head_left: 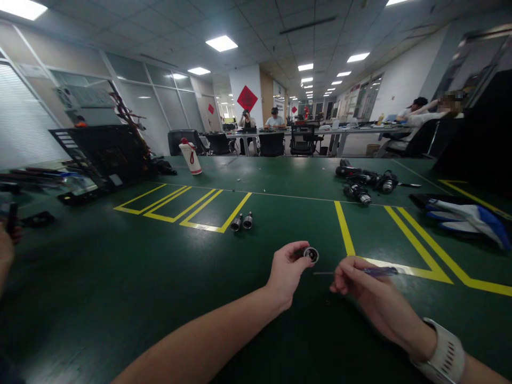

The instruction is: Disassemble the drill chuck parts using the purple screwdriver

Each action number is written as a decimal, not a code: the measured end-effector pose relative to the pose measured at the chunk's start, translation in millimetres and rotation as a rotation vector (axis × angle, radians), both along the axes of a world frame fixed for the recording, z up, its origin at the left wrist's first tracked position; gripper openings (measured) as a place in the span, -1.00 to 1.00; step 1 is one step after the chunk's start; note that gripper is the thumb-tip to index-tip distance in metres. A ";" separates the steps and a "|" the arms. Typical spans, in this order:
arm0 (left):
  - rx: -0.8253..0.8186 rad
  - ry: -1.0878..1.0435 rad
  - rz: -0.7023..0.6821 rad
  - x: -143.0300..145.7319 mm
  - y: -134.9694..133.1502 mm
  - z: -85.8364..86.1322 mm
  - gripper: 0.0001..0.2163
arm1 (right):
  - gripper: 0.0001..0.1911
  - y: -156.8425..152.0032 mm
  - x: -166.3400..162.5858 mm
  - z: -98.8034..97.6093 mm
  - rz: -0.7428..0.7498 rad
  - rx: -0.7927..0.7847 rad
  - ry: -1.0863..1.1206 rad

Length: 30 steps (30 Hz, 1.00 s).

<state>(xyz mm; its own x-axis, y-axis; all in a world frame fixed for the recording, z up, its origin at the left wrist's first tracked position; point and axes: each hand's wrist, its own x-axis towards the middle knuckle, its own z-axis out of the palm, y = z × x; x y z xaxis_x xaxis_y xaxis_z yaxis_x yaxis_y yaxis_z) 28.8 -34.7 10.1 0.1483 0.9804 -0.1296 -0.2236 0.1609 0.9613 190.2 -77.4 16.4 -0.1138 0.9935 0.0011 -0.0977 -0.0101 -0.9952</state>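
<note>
My left hand pinches a small round metal part between thumb and fingers, its hollow end facing me. Just to the right, my right hand is closed around a screwdriver with a translucent bluish handle. The thin shaft points left, slightly below the metal part and seemingly apart from it. A tiny ring-like piece lies on the green table under my hands. Farther off, two similar metal cylinders stand side by side near a yellow tape corner.
Black tool parts lie at the back right, with blue-white gloves nearer the right edge. A white cup stands at the back left beside a black frame. Another person's hand shows at the left edge.
</note>
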 end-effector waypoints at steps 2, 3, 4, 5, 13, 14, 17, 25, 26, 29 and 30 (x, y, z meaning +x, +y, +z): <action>-0.002 0.022 -0.010 0.3 -1.5 2.7 -0.69 | -0.80 -1.1 3.9 -0.9 -0.016 0.119 -0.014; 0.001 0.031 -0.013 0.6 -2.0 3.4 -0.69 | -0.82 -1.8 5.3 -0.9 -0.017 0.177 -0.087; 0.005 0.039 -0.013 1.1 -2.3 3.6 -0.68 | -0.83 -2.6 6.0 -0.6 -0.015 0.230 -0.179; 0.010 0.046 -0.011 1.7 -2.5 3.4 -0.67 | -0.83 -3.5 6.2 0.0 -0.014 0.279 -0.275; 0.073 0.024 -0.034 2.3 -1.3 -7.0 -0.66 | -0.85 -9.0 0.9 -2.4 -0.122 0.614 -0.645; 0.083 0.022 -0.039 1.9 -1.2 -8.0 -0.68 | -0.86 -9.1 0.9 -4.2 -0.127 0.651 -0.663; 0.098 0.023 -0.053 1.1 -1.4 -9.4 -0.71 | -0.83 -9.4 1.0 -8.5 -0.108 0.750 -0.698; 0.151 0.005 -0.033 2.2 -1.3 -11.2 -0.77 | -0.71 -11.5 0.7 -10.7 -0.008 0.778 -0.780; 0.150 0.005 -0.027 2.4 -1.2 -11.1 -0.77 | -0.70 -11.7 0.9 -10.9 0.005 0.775 -0.782; 0.128 0.012 0.000 3.2 -0.7 -9.6 -0.79 | -0.69 -12.4 1.1 -11.2 0.035 0.769 -0.800; 0.121 0.016 0.007 3.5 -0.5 -9.2 -0.79 | -0.68 -12.7 1.2 -11.3 0.042 0.770 -0.808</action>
